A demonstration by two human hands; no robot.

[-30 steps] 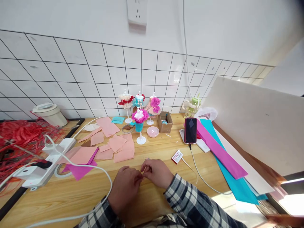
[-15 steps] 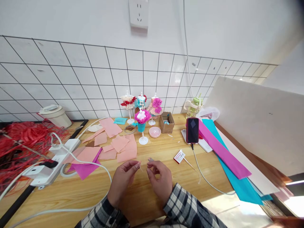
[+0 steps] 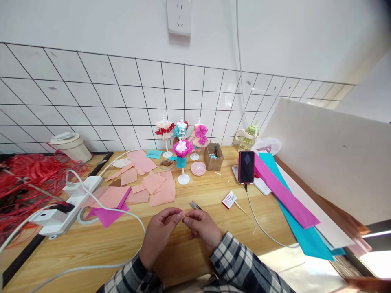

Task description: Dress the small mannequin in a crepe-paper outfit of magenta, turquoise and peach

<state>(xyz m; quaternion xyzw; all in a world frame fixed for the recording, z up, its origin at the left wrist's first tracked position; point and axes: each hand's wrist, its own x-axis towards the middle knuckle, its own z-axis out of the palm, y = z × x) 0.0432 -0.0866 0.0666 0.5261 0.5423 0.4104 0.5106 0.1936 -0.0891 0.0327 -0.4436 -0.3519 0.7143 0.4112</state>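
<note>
My left hand (image 3: 163, 234) is closed, pinching a small pink piece (image 3: 183, 215) that looks like a twisted scrap of paper. The fingertips of my right hand (image 3: 200, 228) are pressed together at the right side of the same piece, which is mostly hidden between the fingers. Just beyond the right hand, a small pair of thread snips (image 3: 194, 205) lies on the wooden table (image 3: 210, 195). Farther back stands a small white dress form (image 3: 181, 162) with a magenta paper ruffle and a blue skirt.
Peach paper pieces (image 3: 161, 193) and magenta paper (image 3: 108, 215) lie at the left, near a power strip (image 3: 81, 199). Behind are more dress forms (image 3: 165, 130), a pink bowl (image 3: 198, 168) and a cardboard box (image 3: 214, 158). A phone (image 3: 246, 167) and paper rolls (image 3: 290, 195) occupy the right.
My right hand has moved left and closed at the pink piece, meeting my left hand. The snips beyond it now show more fully. The view has shifted slightly.
</note>
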